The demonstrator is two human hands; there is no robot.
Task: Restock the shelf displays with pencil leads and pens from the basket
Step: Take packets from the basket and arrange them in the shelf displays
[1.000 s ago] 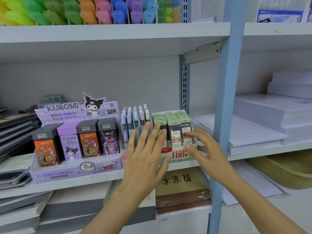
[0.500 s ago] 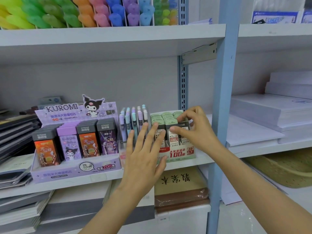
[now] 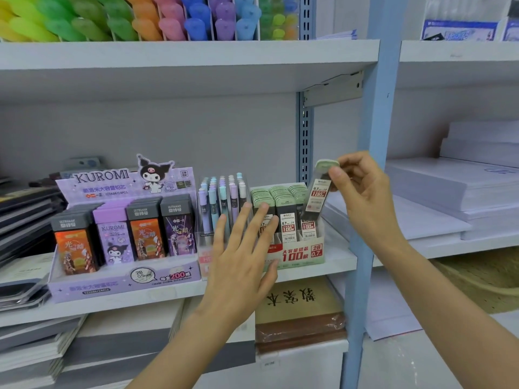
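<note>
A white display box (image 3: 304, 252) of green-capped pencil lead cases stands on the middle shelf (image 3: 341, 261). My right hand (image 3: 365, 192) pinches one green-capped lead case (image 3: 320, 189) by its top, tilted, just above the box's right row. My left hand (image 3: 241, 256) has straight, spread fingers against the front of the box and the clear pen holder (image 3: 222, 209) with pastel pens. A purple Kuromi lead display (image 3: 123, 279) sits to the left.
A blue shelf post (image 3: 365, 192) rises just right of the box. Coloured highlighters (image 3: 168, 21) fill the upper shelf. Paper stacks (image 3: 455, 192) lie to the right, notebooks (image 3: 25, 217) to the left, a woven basket (image 3: 477, 282) at lower right.
My right hand has lifted one lead case up and to the right out of the box's right row. My left hand stays at the box front.
</note>
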